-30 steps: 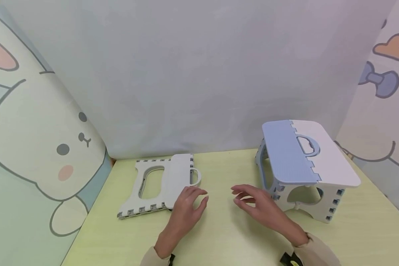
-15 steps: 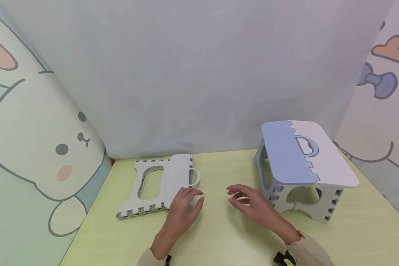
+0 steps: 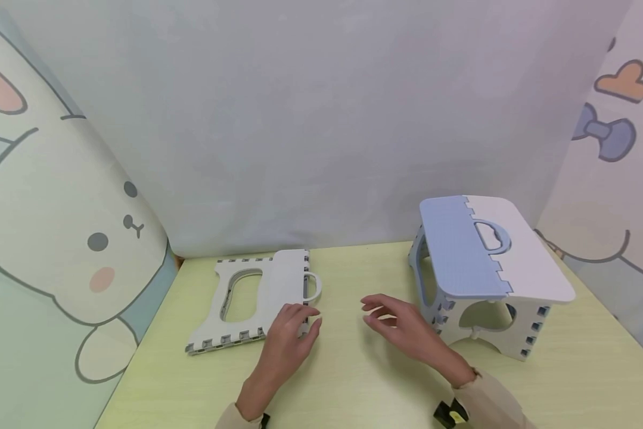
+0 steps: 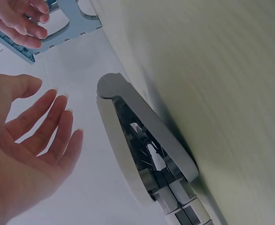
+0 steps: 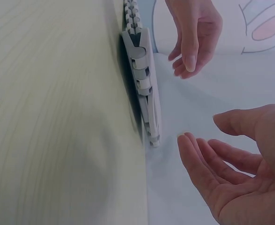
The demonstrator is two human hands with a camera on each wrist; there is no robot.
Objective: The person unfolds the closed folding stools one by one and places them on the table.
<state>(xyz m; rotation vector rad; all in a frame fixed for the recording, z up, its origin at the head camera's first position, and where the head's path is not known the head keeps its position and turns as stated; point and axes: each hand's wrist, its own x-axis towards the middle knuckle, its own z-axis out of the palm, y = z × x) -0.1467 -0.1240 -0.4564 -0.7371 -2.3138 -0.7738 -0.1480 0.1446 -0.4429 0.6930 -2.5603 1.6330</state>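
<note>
A white folding stool (image 3: 283,280) lies folded flat on the table at the left, its loop handle (image 3: 314,287) pointing right. Over its near right corner hovers my left hand (image 3: 286,342), fingers loosely bent and holding nothing; the left wrist view shows a gap between that hand (image 4: 39,136) and the stool's edge (image 4: 151,131). To the right stands a second folding stool (image 3: 460,250), unfolded, with a blue and white top and a handle in its middle. My right hand (image 3: 401,328) hangs just left of its near legs, fingers relaxed around nothing.
The pale yellow-green table (image 3: 348,381) runs under both stools. A plain light backdrop (image 3: 310,125) rises behind it. Cartoon-printed panels (image 3: 47,238) flank the left and right sides.
Both hands have drifted slightly left and stay apart, still holding nothing. The stools keep their places on the table; the whole view shifts a little.
</note>
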